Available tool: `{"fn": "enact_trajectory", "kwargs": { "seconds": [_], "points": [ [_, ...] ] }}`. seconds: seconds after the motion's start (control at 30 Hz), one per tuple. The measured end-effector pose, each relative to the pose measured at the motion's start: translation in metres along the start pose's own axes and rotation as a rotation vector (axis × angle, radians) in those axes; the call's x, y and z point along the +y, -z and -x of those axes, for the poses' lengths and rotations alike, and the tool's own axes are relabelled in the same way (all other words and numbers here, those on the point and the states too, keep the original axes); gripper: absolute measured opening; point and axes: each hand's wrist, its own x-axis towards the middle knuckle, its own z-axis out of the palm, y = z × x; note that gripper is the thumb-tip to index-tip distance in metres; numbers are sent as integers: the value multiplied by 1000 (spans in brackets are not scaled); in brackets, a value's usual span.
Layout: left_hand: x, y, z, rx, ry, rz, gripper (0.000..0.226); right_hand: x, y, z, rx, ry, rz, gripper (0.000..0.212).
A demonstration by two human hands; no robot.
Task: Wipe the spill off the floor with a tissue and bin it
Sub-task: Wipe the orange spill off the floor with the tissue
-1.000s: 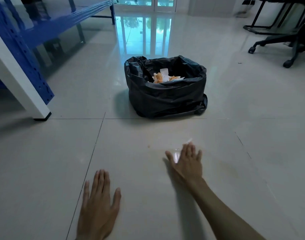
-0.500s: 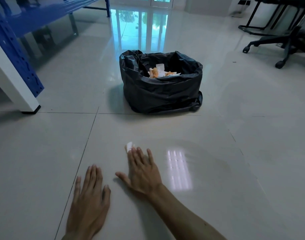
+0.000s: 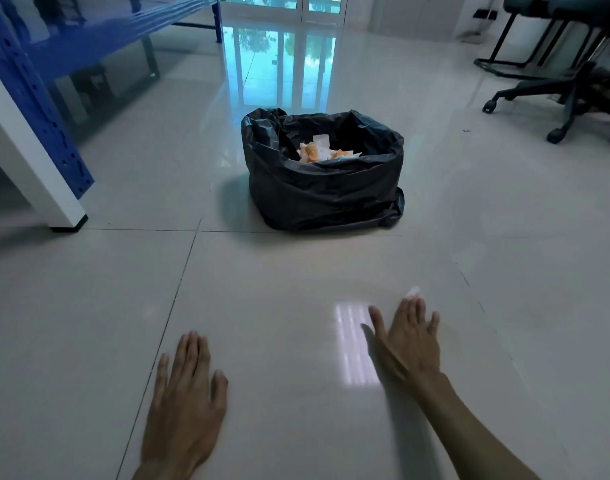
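Observation:
My right hand [image 3: 408,337] lies flat on the glossy tile floor, fingers spread, pressing a white tissue [image 3: 413,291] whose edge sticks out past the fingertips. Most of the tissue is hidden under the palm. My left hand [image 3: 186,396] rests flat on the floor at the lower left, empty, fingers apart. A bin lined with a black bag [image 3: 326,188] stands on the floor ahead, holding orange-stained white tissues [image 3: 322,152]. I cannot make out any spill on the shiny tile around the hand.
A blue and white shelf leg [image 3: 36,147] stands at the left. Office chairs on wheeled bases [image 3: 570,98] are at the far right. Glass doors reflect on the floor behind the bin.
My right hand with the tissue swept left across the tile and has now come back to the right. The left hand has stayed planted in place.

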Motion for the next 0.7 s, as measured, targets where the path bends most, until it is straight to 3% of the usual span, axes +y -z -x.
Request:
{"fn": "enact_trajectory", "kwargs": {
  "seconds": [0.23, 0.4, 0.5, 0.63, 0.7],
  "points": [
    [-3, -4, -2, 5, -23, 3, 68, -151, -30, 5, -14, 399, -99, 102],
    [-8, -4, 0, -3, -88, -18, 62, -188, -42, 66, -119, 746, -164, 73],
    [-7, -5, -1, 7, -70, 5, 65, -161, -35, 65, -103, 737, -140, 70],
    [-4, -3, -2, 17, -42, 57, 69, -91, -20, 43, -71, 566, -83, 104],
    [-3, -1, 0, 18, -43, 61, 70, -41, -13, 28, -55, 402, -60, 94]
  ]
}}
